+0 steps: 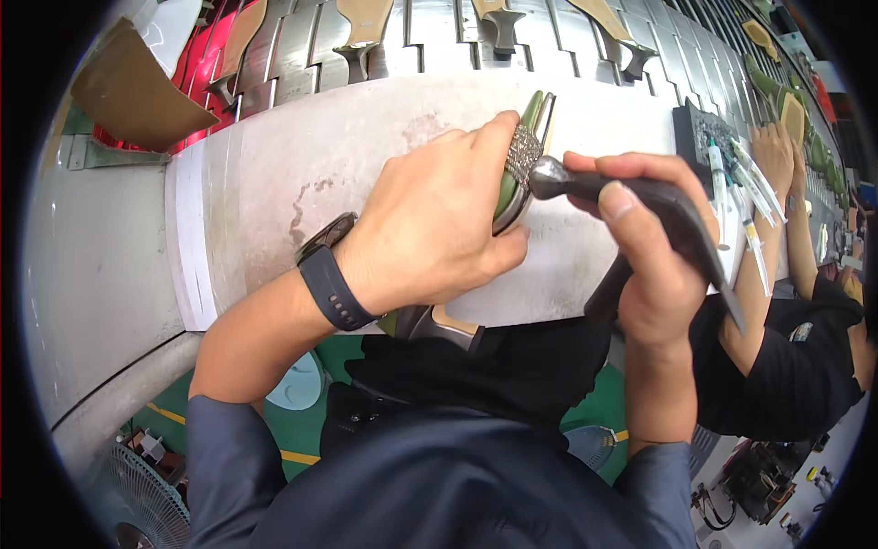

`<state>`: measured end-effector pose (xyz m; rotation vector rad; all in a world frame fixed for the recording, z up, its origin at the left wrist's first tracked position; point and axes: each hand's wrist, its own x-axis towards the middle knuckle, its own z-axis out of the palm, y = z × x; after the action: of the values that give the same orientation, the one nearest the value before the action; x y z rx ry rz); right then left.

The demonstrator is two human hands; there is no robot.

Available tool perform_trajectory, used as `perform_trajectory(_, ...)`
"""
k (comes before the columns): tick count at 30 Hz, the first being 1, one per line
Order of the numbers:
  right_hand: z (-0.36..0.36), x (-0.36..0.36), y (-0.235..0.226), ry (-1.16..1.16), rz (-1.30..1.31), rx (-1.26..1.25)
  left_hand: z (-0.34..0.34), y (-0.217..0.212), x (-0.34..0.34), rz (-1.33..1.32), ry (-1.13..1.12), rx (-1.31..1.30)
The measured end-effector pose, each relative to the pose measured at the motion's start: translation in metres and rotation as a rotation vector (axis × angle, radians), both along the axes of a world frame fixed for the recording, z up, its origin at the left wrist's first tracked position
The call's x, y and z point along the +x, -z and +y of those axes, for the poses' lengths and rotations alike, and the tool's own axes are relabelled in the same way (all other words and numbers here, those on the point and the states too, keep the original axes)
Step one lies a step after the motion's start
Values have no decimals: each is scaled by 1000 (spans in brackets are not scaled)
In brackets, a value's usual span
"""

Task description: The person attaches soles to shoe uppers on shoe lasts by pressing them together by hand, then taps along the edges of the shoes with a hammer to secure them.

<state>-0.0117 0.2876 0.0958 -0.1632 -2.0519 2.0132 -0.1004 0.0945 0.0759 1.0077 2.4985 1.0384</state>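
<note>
A sparkly green shoe (pixel 521 154) is gripped by the left hand (pixel 439 210) at one o'clock, over the pale surface (pixel 366 123); a dark hammer (pixel 666 203) is clasped by the right hand (pixel 657 279), its rounded end just beside the shoe. Out at three o'clock, syringes (pixel 717 169) are seen.

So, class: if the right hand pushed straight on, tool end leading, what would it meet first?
Likely the glittery band on the green shoe; the dark tool looks nearly touching, though depth is unclear.

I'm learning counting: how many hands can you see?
4: left hand on the green shoe; right hand gripping a dark tool; co-worker's two hands far right, partly hidden.
</note>
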Motion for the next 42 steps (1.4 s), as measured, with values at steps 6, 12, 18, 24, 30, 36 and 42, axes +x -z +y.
perform_trajectory(6, 25, -66, -2, 19, -96, -55, -2, 4, -1, 88, -2, 7)
perform_trajectory(12, 53, -61, 51, 141, -180, -166, -11, -14, -12, -28, -81, 200)
perform_trajectory(18, 28, 9, 28, 111, -164, -241, -24, -85, 17, 95, 138, 534)
perform_trajectory(24, -16, 71, -75, -23, 467, -94, -9, -75, 40, 268, 85, 605)
perform_trajectory(30, -31, 73, -108, -151, 314, 185, -5, -71, 59, 320, -16, 596)
perform_trajectory(36, -32, 58, -134, -158, 165, 252, -11, -51, 73, 421, 23, 778)
perform_trajectory(42, -44, 81, -102, -476, 97, 142, -38, 20, 105, 780, -9, 856)
